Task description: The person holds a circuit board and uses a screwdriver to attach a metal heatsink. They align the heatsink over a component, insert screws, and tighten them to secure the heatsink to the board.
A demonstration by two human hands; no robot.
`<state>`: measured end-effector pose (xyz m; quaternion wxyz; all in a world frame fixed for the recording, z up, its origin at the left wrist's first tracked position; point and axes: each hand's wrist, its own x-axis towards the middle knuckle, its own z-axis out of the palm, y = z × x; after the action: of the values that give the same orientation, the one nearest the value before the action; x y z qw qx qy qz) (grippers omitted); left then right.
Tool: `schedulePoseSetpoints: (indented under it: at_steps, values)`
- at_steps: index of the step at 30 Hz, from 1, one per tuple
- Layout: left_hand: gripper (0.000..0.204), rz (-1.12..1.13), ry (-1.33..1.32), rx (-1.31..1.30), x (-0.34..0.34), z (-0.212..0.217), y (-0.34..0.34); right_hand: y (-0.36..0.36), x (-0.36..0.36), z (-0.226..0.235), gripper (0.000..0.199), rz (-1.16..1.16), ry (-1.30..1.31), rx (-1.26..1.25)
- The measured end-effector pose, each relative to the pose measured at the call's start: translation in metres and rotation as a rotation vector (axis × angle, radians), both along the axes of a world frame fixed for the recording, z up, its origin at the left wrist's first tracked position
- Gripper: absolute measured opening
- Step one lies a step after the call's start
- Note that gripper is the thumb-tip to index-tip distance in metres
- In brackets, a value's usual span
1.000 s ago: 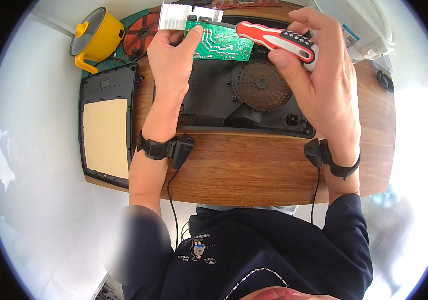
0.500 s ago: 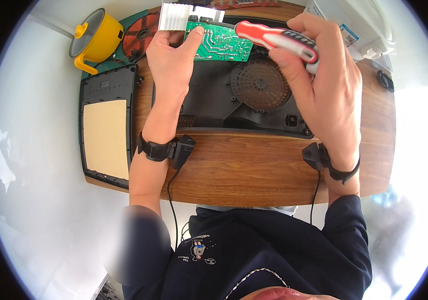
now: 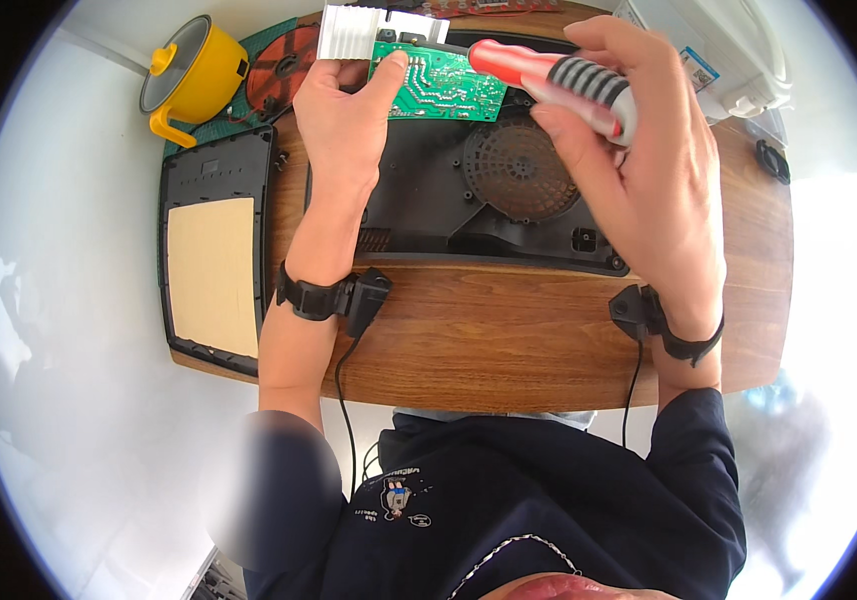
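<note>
My left hand (image 3: 347,115) grips a green circuit board (image 3: 454,88) by its left edge, the thumb lying on its soldered face. A white finned heat sink (image 3: 351,35) is attached along the board's upper left. In my right hand (image 3: 639,150) is a screwdriver (image 3: 549,75) with a red and white handle and dark stripes. Its shaft points left, and the tip is at the board's top edge beside the heat sink. Beneath both hands lies a black plastic housing (image 3: 409,205) with a round vented grille (image 3: 524,165).
On the left, a black-framed panel (image 3: 214,270) with a cream sheet lies on the wooden table (image 3: 509,340). Behind it stand a yellow pot (image 3: 204,75) and a red coil disc (image 3: 284,72). A white appliance (image 3: 739,60) is at the back right, near a small black ring-shaped part (image 3: 773,160).
The screwdriver handle has turned about its axis within my right hand, and those fingers have shifted slightly. The left hand and the board stay nearly where they were.
</note>
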<state>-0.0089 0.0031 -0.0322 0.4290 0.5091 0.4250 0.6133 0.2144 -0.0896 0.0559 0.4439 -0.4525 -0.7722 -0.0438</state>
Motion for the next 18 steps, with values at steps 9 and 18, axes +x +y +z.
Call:
schedulePoseSetpoints:
  at_steps: [9,18]
  values:
    - [0.04,-0.015,0.007,0.005,0.002,0.002,-0.001,0.002,0.005,0.0,0.041,-0.085,-0.04,0.01]
    - [0.039,-0.017,-0.002,-0.001,0.001,0.001,-0.001,0.001,0.012,0.004,0.056,0.005,0.03,-0.221]
